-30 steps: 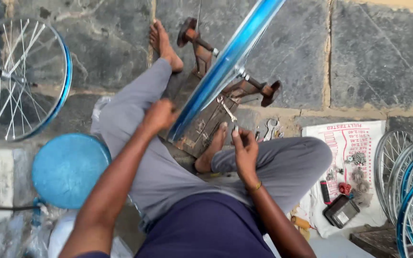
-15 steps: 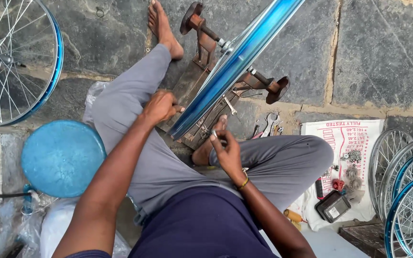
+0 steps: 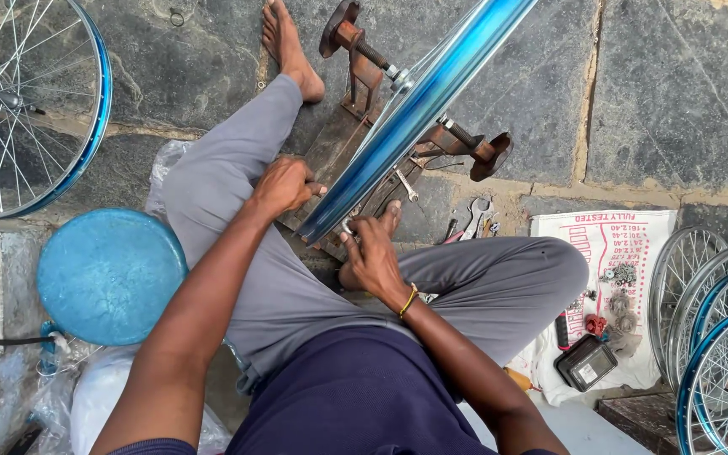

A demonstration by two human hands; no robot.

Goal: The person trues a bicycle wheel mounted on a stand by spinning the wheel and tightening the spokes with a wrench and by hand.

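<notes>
A glossy blue metal bicycle wheel rim (image 3: 419, 109) stands edge-on in a rusty brown iron truing stand (image 3: 364, 76) on the stone floor, between the seated person's legs. The left hand (image 3: 284, 184) is curled shut beside the rim's lower left edge — whether it grips anything, I cannot tell. The right hand (image 3: 372, 253) pinches the rim's lowest point, fingers closed on it. Just right lie steel wrenches (image 3: 473, 219) — and a white printed sack (image 3: 612, 253).
</notes>
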